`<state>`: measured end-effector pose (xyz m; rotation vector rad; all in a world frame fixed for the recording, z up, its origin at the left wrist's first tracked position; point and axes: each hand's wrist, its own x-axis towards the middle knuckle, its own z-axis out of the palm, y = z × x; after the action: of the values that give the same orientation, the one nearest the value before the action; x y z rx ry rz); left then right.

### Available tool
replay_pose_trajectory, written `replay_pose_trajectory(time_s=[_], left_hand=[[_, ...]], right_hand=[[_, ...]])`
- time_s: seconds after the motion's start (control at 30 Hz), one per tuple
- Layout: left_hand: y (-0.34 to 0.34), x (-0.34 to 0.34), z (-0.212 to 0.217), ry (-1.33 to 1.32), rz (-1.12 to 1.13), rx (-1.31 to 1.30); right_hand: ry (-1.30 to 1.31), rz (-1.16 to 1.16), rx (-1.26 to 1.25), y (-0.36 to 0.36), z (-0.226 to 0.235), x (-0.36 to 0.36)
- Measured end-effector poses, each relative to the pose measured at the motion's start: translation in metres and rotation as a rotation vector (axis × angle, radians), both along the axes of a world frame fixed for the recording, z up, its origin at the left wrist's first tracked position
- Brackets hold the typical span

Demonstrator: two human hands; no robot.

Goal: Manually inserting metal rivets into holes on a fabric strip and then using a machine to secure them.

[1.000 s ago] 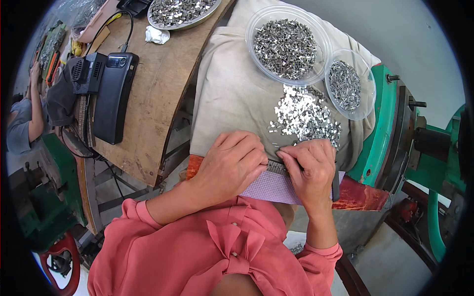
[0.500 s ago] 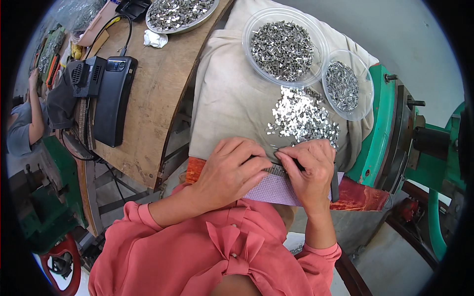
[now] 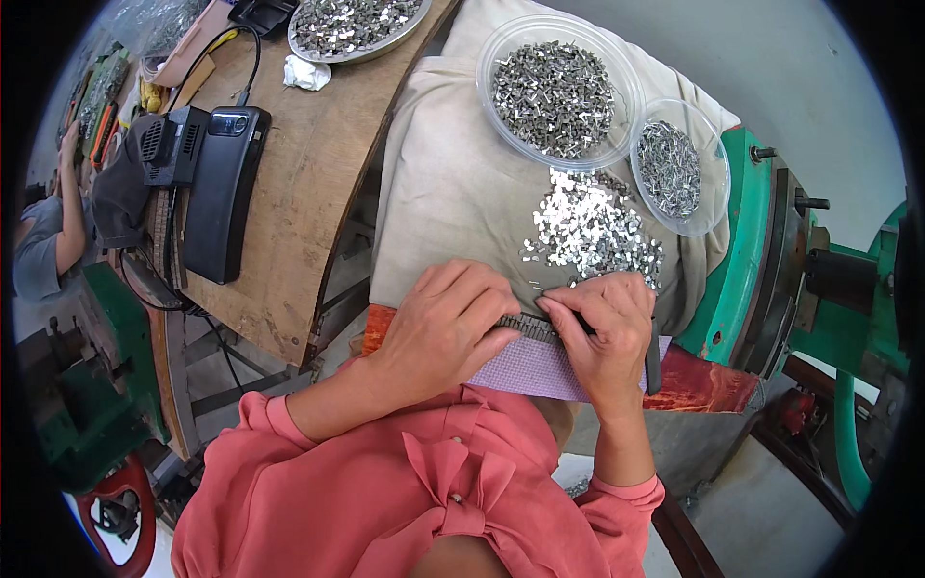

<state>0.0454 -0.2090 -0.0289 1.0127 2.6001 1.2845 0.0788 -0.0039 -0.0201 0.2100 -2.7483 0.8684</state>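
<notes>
A dark slotted metal strip lies across a lilac woven cloth in front of me. My left hand is closed over the strip's left end, thumb on the near side, fingers curled on the far side. At the strip's right part, my right hand has thumb and forefinger pinched together; what is between them is too small or hidden to tell. Thin pins lie just beyond its fingertips. A heap of small shiny metal pieces spreads on the beige cloth beyond my hands.
A clear tub of small metal parts and a smaller clear bowl of pins stand beyond the heap. Green machinery borders the right. At left, a wooden table holds a black power bank and a metal dish.
My left hand has slid slightly left along the strip, baring more of its slots. My right hand has stayed in place.
</notes>
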Motion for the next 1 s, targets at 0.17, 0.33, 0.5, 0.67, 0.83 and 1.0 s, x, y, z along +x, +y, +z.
replay_pose_trajectory(time_s=[0.17,0.33,0.5,0.67,0.83,1.0], left_hand=[[-0.014,0.006,-0.004,-0.01,0.084,0.018],[-0.026,0.015,-0.013,0.05,0.154,0.056],[-0.024,0.013,-0.015,0.037,0.172,0.042],[-0.024,0.013,-0.018,0.046,0.181,0.051],[-0.023,0.012,-0.019,0.038,0.178,0.052],[-0.025,0.011,-0.02,0.027,0.181,0.062]], right_hand=[[0.009,0.007,0.05,0.001,0.004,-0.001],[-0.131,-0.069,-0.24,0.006,0.013,-0.001],[-0.116,-0.029,-0.189,0.005,0.006,-0.002],[-0.026,-0.048,0.117,-0.001,0.008,-0.002],[-0.133,-0.06,-0.036,-0.005,0.012,-0.003],[-0.218,-0.026,-0.19,-0.02,0.01,-0.01]])
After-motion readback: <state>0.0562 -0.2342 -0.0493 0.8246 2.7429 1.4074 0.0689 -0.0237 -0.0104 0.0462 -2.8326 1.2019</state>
